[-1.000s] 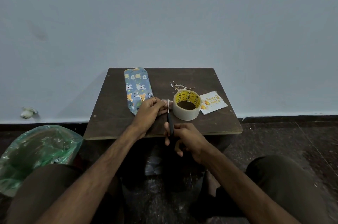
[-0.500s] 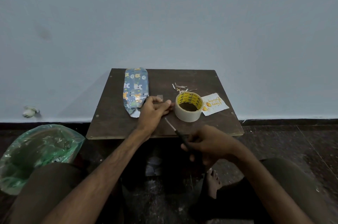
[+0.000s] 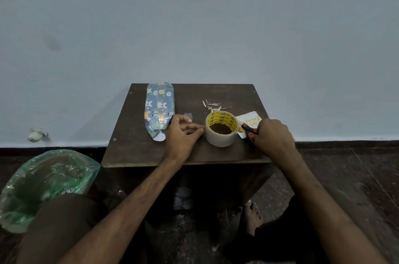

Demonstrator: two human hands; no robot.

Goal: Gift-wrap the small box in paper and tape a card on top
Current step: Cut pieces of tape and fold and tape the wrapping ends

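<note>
Head view: wrapped box [image 3: 159, 110] beside L hand [image 3: 183, 137] fingers [image 3: 194, 127] pinching tape bit [image 3: 188, 117]; R hand [image 3: 273, 136] fingers [image 3: 262, 128] round scissors [image 3: 247, 128] atop card [image 3: 250, 119]

The wrapped box [image 3: 159, 110], in blue paper with cartoon animals, lies flat along the table's [image 3: 133, 147] left side, its near flap loose and white underneath. The tape roll [image 3: 221, 132] sits mid-table, hole up; the white card [image 3: 248, 121] with gold writing lies just right of it
</note>
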